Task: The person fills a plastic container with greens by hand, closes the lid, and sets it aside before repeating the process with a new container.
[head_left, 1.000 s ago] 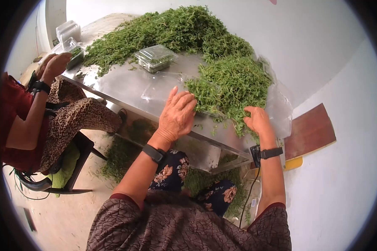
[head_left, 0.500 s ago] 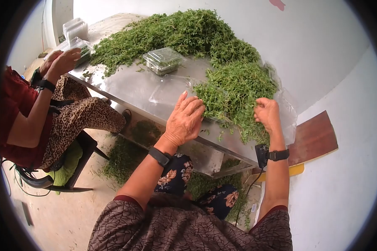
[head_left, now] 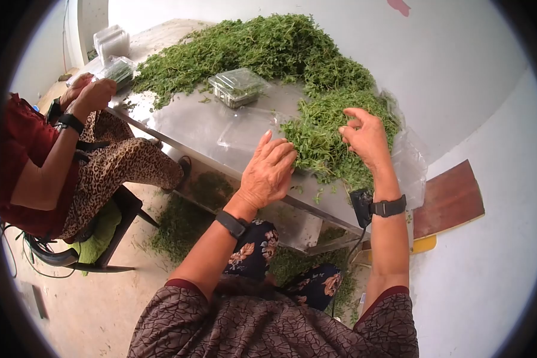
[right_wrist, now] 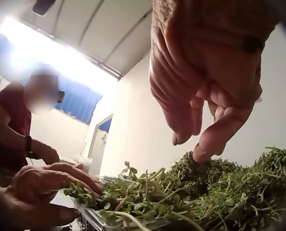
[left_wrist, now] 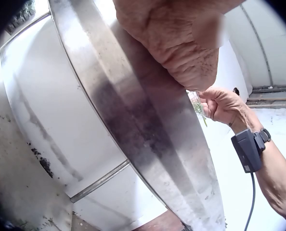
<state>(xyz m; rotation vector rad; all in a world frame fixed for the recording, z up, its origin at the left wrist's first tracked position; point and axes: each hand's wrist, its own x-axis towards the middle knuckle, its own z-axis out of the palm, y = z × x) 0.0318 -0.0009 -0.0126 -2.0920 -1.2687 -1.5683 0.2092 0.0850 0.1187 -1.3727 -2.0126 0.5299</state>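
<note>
A clear plastic box filled with leafy green stems stands at the table's near edge. My left hand grips its near side; in the right wrist view the thumb is outside the wall and the fingers lie over the greens. The box's clear lid spreads flat beyond the hand. My right hand is above the near pile of greens, fingers loosely bent, and nothing shows between them. In the right wrist view its fingertips hang just over the leaves.
A closed box of greens sits mid-table on the metal tabletop. Large greens heap along the back. Another person sits at left near stacked boxes. A clear bag lies at right.
My right hand has risen out of the greens at the near right and moved left and forward over the pile. My left hand stays at the box. The other person's hands have lowered.
</note>
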